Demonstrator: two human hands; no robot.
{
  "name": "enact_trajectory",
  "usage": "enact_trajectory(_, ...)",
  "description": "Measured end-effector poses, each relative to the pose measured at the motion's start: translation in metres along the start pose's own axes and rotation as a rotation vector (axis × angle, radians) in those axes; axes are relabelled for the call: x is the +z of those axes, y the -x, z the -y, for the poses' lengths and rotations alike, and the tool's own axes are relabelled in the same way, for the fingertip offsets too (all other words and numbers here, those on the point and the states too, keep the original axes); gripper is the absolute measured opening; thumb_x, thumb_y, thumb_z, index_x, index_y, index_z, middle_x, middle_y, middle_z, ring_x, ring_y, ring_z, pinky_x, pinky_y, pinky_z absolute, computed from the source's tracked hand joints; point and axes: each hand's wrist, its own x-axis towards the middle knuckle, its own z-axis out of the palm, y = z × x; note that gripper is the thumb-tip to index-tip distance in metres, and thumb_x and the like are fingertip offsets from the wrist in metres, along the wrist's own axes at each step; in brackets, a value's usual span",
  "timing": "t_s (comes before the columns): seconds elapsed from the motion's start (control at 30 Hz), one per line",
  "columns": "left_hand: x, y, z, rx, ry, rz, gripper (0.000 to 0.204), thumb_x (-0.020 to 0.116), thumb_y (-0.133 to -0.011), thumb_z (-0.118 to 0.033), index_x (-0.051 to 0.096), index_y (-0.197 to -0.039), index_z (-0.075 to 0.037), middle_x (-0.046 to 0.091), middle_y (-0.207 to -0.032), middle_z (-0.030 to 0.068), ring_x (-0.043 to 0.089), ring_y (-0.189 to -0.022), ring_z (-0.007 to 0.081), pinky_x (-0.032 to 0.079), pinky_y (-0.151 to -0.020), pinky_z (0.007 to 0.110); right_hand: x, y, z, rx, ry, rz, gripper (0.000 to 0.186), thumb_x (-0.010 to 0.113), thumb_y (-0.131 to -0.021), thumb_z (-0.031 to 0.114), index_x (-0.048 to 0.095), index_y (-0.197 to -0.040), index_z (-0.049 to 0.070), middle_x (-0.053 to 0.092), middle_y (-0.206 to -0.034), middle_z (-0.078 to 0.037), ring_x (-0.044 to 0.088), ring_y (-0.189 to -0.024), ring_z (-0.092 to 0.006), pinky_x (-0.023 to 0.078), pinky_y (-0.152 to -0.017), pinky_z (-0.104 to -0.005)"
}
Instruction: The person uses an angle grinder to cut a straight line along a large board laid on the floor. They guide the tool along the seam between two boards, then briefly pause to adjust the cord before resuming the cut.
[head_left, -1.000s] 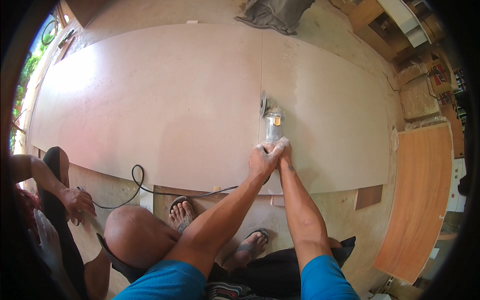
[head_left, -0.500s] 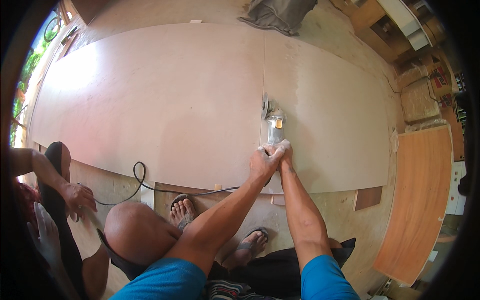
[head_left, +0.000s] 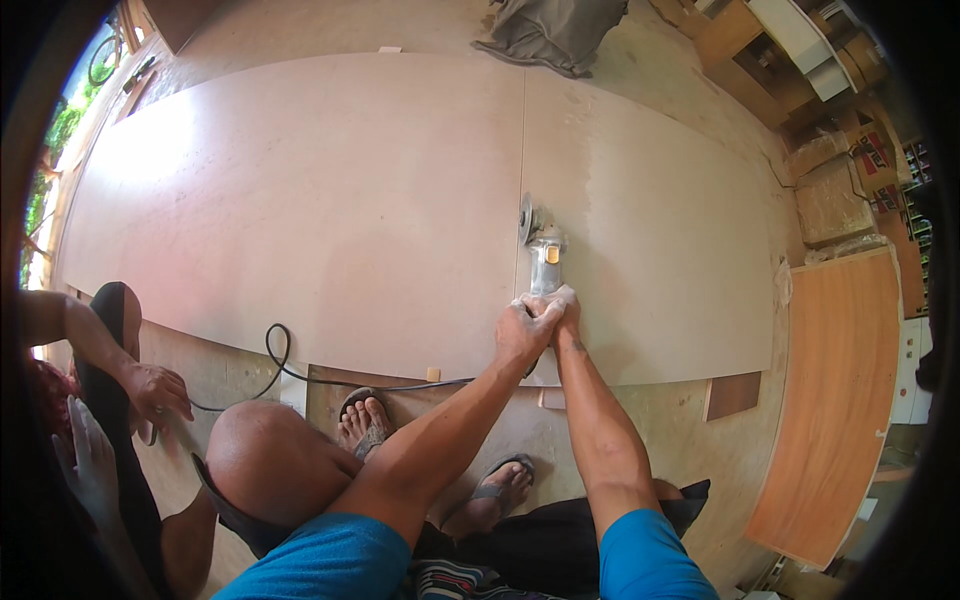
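Observation:
Both my hands are wrapped round the rear of a grey angle grinder (head_left: 546, 262), near the middle of a large pale board (head_left: 400, 190). My left hand (head_left: 524, 328) and my right hand (head_left: 566, 306) overlap there, dusty and closed, so the handle is mostly hidden. The grinder's disc (head_left: 527, 219) stands on edge at a thin straight line that runs across the board. I cannot tell how deep the disc sits. From behind my hands a black cord (head_left: 345, 382) trails left along the board's near edge and loops.
At the left, close to the board, another person's hands (head_left: 158, 393) show near a bent knee. A brown wooden panel (head_left: 828, 400) lies at the right, below cardboard boxes (head_left: 832, 205). Dark cloth (head_left: 550, 35) lies beyond the far edge. My sandalled feet (head_left: 505, 485) are at the near edge.
The grinder and my hands have come slightly toward me along the line. My grip looks the same, and the whole view has shifted a little.

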Motion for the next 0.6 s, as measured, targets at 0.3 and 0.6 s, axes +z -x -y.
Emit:
enact_trajectory(0.3, 0.001, 0.005, 0.003, 0.020, -0.012, -0.021, 0.066, 0.079, -0.086, -0.058, 0.077, -0.101, 0.006, 0.079, -0.096, 0.0237, 0.079, -0.093, 0.0314, 0.060, -0.086, 0.042, 0.003, 0.002, -0.008, -0.014, -0.008, 0.004, 0.045, 0.085, -0.067, 0.037, 0.067, -0.066, -0.004, 0.066, -0.061, -0.009, 0.064, -0.057, -0.0227, 0.052, -0.057, -0.0443)
enact_trajectory(0.6, 0.002, 0.007, 0.011, 0.033, -0.028, -0.029, 0.063, 0.079, -0.087, -0.057, 0.077, -0.098, 0.004, 0.078, -0.093, 0.0221, 0.078, -0.091, 0.0299, 0.060, -0.084, 0.041, 0.003, 0.004, -0.009, -0.006, 0.010, 0.021, 0.047, 0.086, -0.065, 0.038, 0.068, -0.069, -0.006, 0.068, -0.063, -0.012, 0.066, -0.059, -0.0241, 0.053, -0.058, -0.0449)
